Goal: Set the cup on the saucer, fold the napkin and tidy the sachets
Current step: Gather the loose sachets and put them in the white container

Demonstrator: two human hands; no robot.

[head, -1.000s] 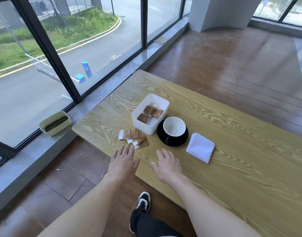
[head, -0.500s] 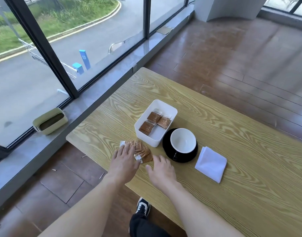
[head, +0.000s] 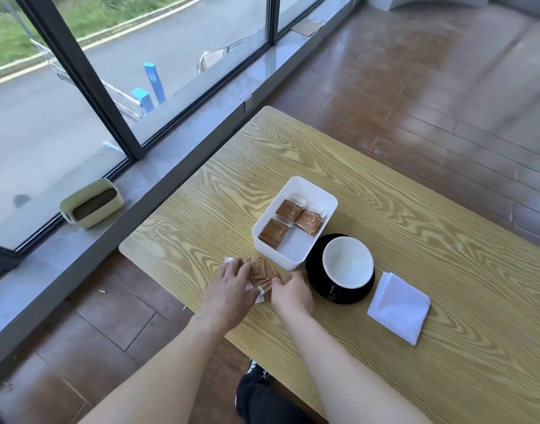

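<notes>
Sunlit wooden flooring is surrounding a low wood-grain table (head: 369, 191) that is sitting beside floor-to-ceiling windows. Both hands are working at the loose pile of brown sachets (head: 262, 272) lying near the table's front edge, just in front of a white rectangular box (head: 296, 261). Left hand (head: 229, 290) is lying palm down with fingers spread over the left side of the pile, touching it but not gripping anything. Right hand (head: 290, 293) is curling its fingers against the right side of the pile; whether it is actually pinching a sachet I cannot tell. More brown sachets are lying inside the box. White cup (head: 348, 261) is sitting on the black saucer (head: 317, 281), which is touching the box's right corner. Folded white napkin (head: 398, 307) is lying flat just right of the saucer, apart from it. Over on the window ledge a pale green container (head: 91, 203) is resting
</notes>
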